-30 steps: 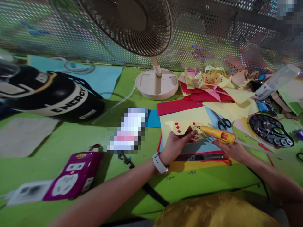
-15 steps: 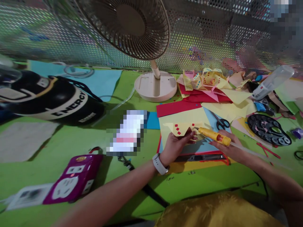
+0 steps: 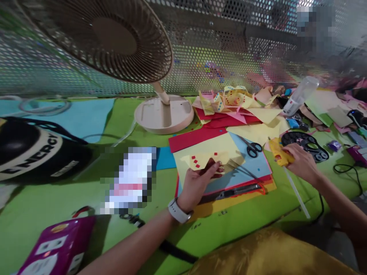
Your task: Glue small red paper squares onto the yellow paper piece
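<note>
My left hand (image 3: 197,181) is closed on a piece of pale yellow paper (image 3: 205,157) dotted with small red squares, held over the stack of coloured sheets. Out to the right, my right hand (image 3: 301,162) grips a yellow hot glue gun (image 3: 278,152), a long clear glue stick (image 3: 296,191) trailing from its back end. Tweezers (image 3: 246,170) lie on the light blue sheet (image 3: 229,177) beside my left hand. Black-handled scissors (image 3: 254,149) rest near the sheet's upper right corner. Just in front of the sheets' near edge is a utility knife (image 3: 239,191).
A fan (image 3: 163,114) stands at the back, with folded yellow paper scraps (image 3: 235,101) to its right. On the left are a blurred phone (image 3: 132,177), a black bottle (image 3: 43,152) and a purple power strip (image 3: 57,248). A black palette (image 3: 305,145) lies beyond my right hand.
My right hand has drawn the glue gun away from the yellow paper, out to the right. My left hand still holds the paper. The view has turned rightward.
</note>
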### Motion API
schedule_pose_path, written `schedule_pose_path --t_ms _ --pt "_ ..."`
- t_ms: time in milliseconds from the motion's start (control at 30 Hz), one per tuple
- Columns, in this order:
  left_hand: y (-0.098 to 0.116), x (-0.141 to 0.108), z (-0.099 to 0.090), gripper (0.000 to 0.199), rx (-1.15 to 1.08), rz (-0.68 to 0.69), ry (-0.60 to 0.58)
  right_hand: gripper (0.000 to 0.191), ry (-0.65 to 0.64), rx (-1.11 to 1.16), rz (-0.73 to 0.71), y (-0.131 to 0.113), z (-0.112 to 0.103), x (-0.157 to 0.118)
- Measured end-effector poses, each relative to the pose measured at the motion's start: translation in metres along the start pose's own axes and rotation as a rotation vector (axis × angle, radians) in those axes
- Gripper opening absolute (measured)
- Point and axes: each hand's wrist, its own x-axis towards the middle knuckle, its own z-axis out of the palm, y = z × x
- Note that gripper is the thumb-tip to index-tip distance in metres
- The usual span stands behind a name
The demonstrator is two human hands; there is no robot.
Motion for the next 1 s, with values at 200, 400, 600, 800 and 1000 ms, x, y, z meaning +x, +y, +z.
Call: schedule_pose_path --t_ms 200,400,600,800,1000 --pt "0.000 0.000 -0.001 0.027 -0.060 0.013 0.005 0.042 -0.071 -0.098 0.127 0.067 0.003 -0.020" --pt "0.001 0.001 0.000 0.027 -0.085 -0.011 0.013 0.032 -0.115 0.026 0.000 0.028 -0.029 -0.010" --pt "0.003 0.000 0.001 0.029 -0.093 -0.032 0.022 0.025 -0.410 0.246 -0.137 -0.078 -0.009 0.018" --pt "0.007 -0.001 0.003 0.033 -0.087 -0.052 0.004 0.010 -0.464 0.265 -0.187 -0.091 0.024 0.033" --pt "0.008 -0.001 0.005 0.030 -0.098 -0.042 0.001 0.021 -0.567 0.732 0.148 -0.068 0.014 0.041"
